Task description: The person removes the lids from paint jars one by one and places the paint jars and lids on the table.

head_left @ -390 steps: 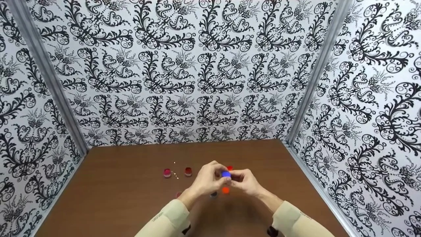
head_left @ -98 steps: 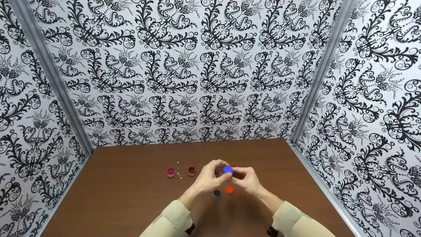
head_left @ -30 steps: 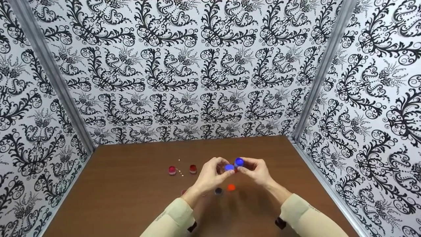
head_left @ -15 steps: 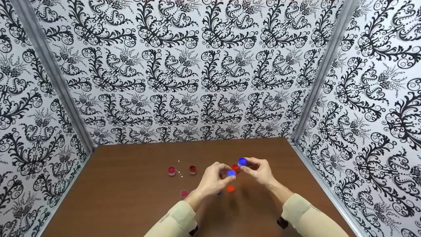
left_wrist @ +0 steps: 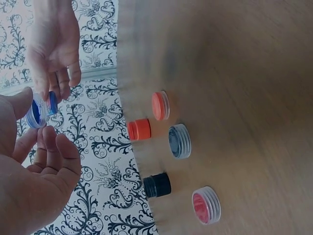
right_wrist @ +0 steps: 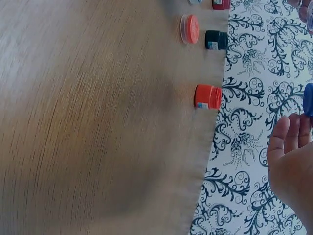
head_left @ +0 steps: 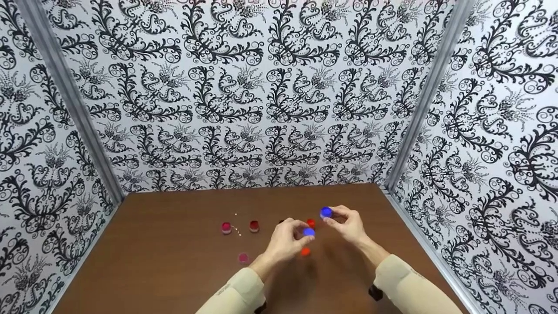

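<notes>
Above the table, my left hand (head_left: 285, 240) pinches a clear threaded lid (head_left: 308, 232) with blue paint inside, between thumb and fingertips. A small blue paint jar (head_left: 325, 212), its top uncovered, is gripped by my right hand (head_left: 348, 224) to the right and a little farther off. Lid and jar are apart in the head view. In the left wrist view the lid (left_wrist: 36, 111) faces sideways, and the blue jar (left_wrist: 52, 103) shows beyond it. Only part of the blue jar (right_wrist: 308, 100) enters the right wrist view.
Below the hands stand an orange-red jar (left_wrist: 140, 129) and a black jar (left_wrist: 157, 185). An orange lid (left_wrist: 160, 105), a dark lid (left_wrist: 180, 141) and a pink-red lid (left_wrist: 206, 205) lie nearer. Leftward are a crimson jar (head_left: 226, 228), a dark red jar (head_left: 254, 226) and white specks (head_left: 236, 228).
Lid and jar were together 3.3 s ago and have come apart. The right hand has moved right and up with the jar; the left hand has lowered slightly with the lid.
</notes>
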A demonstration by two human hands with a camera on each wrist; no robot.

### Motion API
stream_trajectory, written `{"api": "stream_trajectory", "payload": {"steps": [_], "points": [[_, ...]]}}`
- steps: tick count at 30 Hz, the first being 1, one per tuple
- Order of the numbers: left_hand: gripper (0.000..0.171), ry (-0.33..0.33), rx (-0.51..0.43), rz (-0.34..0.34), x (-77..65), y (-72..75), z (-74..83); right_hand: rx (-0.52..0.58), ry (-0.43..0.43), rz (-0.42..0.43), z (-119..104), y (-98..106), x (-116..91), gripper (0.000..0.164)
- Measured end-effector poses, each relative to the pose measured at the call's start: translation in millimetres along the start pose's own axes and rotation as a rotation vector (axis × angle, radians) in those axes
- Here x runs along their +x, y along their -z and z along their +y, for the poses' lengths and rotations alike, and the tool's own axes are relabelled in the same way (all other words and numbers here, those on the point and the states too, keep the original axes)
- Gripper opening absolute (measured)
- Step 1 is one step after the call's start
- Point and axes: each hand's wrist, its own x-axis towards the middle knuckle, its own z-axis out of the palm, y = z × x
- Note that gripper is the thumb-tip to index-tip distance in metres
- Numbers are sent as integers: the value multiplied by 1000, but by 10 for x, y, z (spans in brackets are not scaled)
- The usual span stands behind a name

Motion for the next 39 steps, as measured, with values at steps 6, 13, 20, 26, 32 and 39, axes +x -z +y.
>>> {"api": "stream_trajectory", "payload": {"steps": [6, 13, 20, 26, 32, 39], "points": [[28, 11, 14, -14, -19, -66, -25, -39, 16, -18, 41, 32, -2, 33], [32, 22, 0, -37, 6, -146, -12, -48, -52, 34, 120, 112, 17, 34], [28, 36, 38, -59, 5, -191, -26, -65, -120, 63, 163, 170, 29, 33], [26, 65, 58, -63, -6, -235, -24, -104, -131, 56, 178, 208, 47, 33], [26, 121, 31, -66, -26, -270, -27, -129, -132, 58, 222, 228, 66, 33], [28, 151, 91, -58, -54, -341, -52, -195, -176, 72, 305, 244, 62, 31]]}}
